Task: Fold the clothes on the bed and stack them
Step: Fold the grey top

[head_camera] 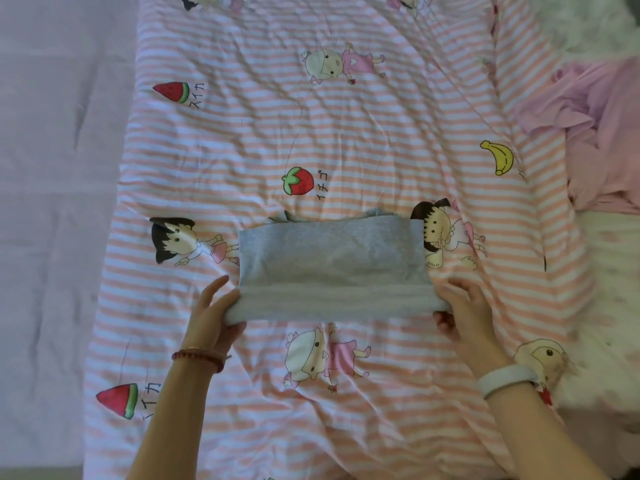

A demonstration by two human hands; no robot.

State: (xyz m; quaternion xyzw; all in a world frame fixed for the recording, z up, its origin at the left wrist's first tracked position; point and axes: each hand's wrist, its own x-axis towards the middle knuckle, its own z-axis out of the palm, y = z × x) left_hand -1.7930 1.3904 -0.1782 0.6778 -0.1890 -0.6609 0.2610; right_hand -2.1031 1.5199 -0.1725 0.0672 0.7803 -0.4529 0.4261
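Observation:
A grey garment [329, 258], folded into a wide rectangle, lies in the middle of the striped quilt. Its near edge is lifted off the quilt into a thick fold. My left hand [216, 313] grips the left end of that fold, thumb on top and fingers curled beneath. My right hand [462, 310] grips the right end the same way. A crumpled pink garment [595, 140] lies in a heap at the right side of the bed.
The pink-and-white striped quilt [311, 126] with cartoon prints covers most of the bed. A plain pale sheet [52, 202] shows on the left. White fluffy bedding [609, 278] lies along the right edge.

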